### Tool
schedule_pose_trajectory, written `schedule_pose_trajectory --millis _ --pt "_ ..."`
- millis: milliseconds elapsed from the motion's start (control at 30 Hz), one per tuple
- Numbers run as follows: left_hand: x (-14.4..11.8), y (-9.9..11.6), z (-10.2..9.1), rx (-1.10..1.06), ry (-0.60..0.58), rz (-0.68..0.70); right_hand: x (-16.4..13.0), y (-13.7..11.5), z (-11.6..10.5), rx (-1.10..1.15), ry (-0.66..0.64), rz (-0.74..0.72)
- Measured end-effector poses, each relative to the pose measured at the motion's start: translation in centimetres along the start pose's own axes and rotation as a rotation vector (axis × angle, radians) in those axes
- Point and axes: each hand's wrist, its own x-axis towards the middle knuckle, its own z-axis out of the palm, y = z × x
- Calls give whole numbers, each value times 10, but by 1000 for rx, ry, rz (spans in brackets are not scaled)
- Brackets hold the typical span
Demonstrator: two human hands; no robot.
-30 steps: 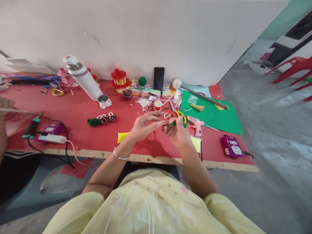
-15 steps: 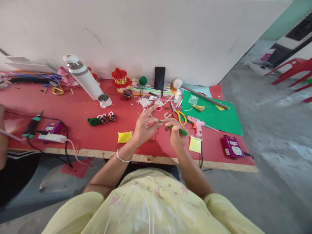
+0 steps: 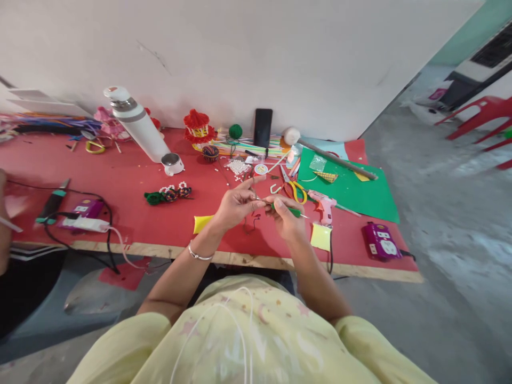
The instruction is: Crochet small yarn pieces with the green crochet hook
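Note:
My right hand (image 3: pixel 286 218) grips a green-handled tool (image 3: pixel 294 212) with a thin metal tip, held above the red table (image 3: pixel 132 181). My left hand (image 3: pixel 236 202) pinches a thin dark wire (image 3: pixel 252 220) at the tool's inner end; the wire dangles below my fingers. Both hands meet near the table's front middle. A silver bangle (image 3: pixel 197 256) circles my left wrist. Just beyond my hands lie a red thread spool (image 3: pixel 261 169), white beads (image 3: pixel 237 167) and yellow-handled scissors (image 3: pixel 294 189).
A pink glue gun (image 3: pixel 324 205), yellow pads (image 3: pixel 320 236), a green sheet (image 3: pixel 352 189), a purple power strip (image 3: pixel 379 241), a white flask (image 3: pixel 134 125), a phone (image 3: pixel 262 128) against the wall. Another person's hand (image 3: pixel 5 224) is at the far left. Red chairs (image 3: pixel 486 114) stand far right.
My hands have turned the green tool from pointing right and down to nearly level and drawn slightly closer together. The person's hand at the left has dropped lower.

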Motion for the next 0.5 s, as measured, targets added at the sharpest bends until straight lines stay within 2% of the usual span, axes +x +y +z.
schedule_pose_trajectory --millis 100,333,500 --pt "1 -1 -1 12 9 15 2 -6 -2 -14 32 51" --pt "-1 -5 -3 -18 10 12 -1 -13 -2 -244 3 -136" --pt "-1 -4 -2 -64 -24 14 -2 -13 2 -118 61 -109"
